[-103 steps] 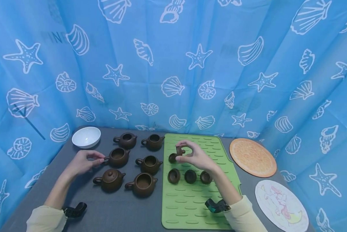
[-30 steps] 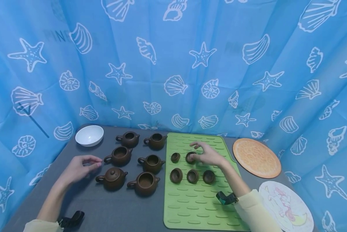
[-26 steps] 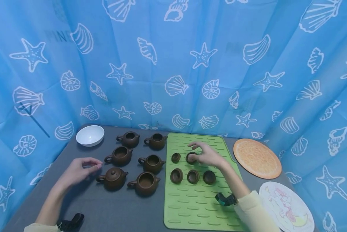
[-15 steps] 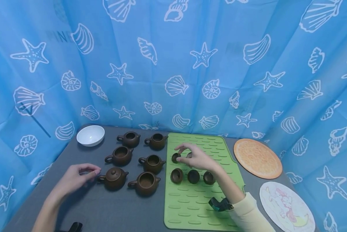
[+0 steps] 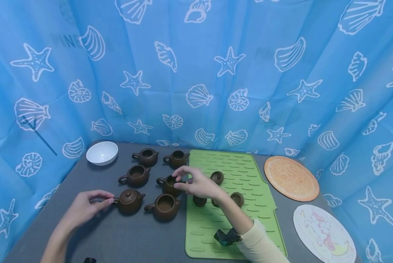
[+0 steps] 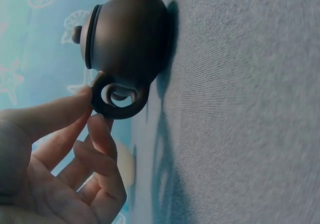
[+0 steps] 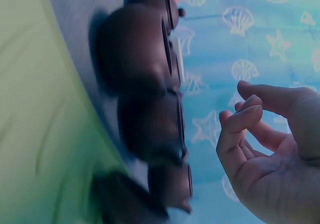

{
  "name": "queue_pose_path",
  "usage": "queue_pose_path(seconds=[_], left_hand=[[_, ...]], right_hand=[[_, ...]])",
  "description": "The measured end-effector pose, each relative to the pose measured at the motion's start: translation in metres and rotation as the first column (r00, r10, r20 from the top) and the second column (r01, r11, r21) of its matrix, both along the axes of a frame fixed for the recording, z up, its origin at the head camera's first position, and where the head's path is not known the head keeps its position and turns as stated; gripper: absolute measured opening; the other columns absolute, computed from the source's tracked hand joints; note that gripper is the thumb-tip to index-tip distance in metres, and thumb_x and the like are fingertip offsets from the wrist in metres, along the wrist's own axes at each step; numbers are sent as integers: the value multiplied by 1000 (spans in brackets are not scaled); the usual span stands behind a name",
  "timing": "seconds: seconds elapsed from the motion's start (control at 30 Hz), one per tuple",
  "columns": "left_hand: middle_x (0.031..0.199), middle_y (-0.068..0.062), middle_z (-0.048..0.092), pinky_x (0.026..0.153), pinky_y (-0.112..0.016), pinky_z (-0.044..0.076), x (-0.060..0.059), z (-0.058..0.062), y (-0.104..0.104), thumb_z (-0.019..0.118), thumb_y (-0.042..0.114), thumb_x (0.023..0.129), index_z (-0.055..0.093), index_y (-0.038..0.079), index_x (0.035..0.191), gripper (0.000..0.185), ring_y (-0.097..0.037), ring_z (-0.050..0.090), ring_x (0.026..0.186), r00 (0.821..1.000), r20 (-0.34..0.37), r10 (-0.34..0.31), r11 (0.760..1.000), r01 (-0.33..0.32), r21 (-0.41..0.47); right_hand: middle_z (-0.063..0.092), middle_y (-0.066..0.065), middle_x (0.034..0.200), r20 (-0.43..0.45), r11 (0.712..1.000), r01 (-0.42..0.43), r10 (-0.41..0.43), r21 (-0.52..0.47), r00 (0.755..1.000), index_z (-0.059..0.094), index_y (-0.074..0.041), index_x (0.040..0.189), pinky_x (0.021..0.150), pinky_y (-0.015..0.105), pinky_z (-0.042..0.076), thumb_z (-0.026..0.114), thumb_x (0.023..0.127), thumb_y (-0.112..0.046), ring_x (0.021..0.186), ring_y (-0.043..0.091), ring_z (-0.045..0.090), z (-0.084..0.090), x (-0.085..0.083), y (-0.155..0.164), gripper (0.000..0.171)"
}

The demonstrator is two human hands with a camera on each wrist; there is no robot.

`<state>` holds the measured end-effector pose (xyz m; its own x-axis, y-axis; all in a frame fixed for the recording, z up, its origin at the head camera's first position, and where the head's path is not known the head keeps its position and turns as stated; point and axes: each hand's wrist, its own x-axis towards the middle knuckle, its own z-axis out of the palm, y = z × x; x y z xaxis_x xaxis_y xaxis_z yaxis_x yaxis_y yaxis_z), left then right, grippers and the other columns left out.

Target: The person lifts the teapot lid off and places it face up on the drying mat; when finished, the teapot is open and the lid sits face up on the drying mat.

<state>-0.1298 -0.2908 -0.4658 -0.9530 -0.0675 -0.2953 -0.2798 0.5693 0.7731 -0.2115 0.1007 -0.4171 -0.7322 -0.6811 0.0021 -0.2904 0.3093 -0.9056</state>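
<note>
Several small brown teapots stand on the grey table (image 5: 124,237); only the front left teapot (image 5: 128,201) wears a lid. My left hand (image 5: 109,199) pinches that lidded teapot's handle (image 6: 117,104) between thumb and fingertip (image 6: 95,106). My right hand (image 5: 180,179) hovers over the open middle teapot (image 5: 168,185), at the left edge of the green mat (image 5: 236,226). In the right wrist view its fingers (image 7: 250,109) are loosely curled with nothing between them, beside blurred teapots (image 7: 140,49). Brown lids (image 5: 217,177) (image 5: 237,199) lie on the mat; the hand hides part of that group.
A white bowl (image 5: 102,152) sits at the back left. An orange round mat (image 5: 291,178) and a white round mat with a drawing (image 5: 324,233) lie right of the green mat. Blue shell-print curtain (image 5: 196,73) closes off the back and sides.
My right hand has let go of a lid on the mat and swung left over the middle teapot. My left hand has slid forward to the lidded teapot's handle.
</note>
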Motion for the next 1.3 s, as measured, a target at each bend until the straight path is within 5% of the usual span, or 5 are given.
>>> queue_pose_path(seconds=[0.23,0.67,1.0,1.3], left_hand=[[114,-10,78,67,-32,57,3,-2,4,75,30,102,73,6,133,40,-20,70,83,999,5,45,999,-44,-13],[122,-13,75,69,-32,52,8,-6,7,73,40,103,72,10,137,45,-20,68,85,995,9,95,995,-95,5],[118,-10,75,65,-31,51,12,-7,7,73,40,104,72,10,137,45,-19,65,77,995,-4,99,995,-99,25],[123,-11,74,68,-31,50,12,-8,8,73,43,103,72,11,138,46,-19,65,81,995,0,103,994,-103,20]], right_hand=[[67,17,116,41,994,-48,52,-100,998,65,-1,135,58,22,52,72,104,-12,62,10,57,-4,10,-46,33],[69,2,105,109,995,-75,82,-66,991,68,-6,134,61,27,62,73,104,-13,64,7,65,-23,20,-126,31],[63,-4,84,65,1000,8,-10,29,998,76,-7,120,54,19,54,73,104,-11,57,6,61,-30,19,-143,16],[61,-4,80,42,1000,1,-3,30,999,74,-8,118,52,18,51,72,105,-13,56,6,60,-32,20,-141,14]])
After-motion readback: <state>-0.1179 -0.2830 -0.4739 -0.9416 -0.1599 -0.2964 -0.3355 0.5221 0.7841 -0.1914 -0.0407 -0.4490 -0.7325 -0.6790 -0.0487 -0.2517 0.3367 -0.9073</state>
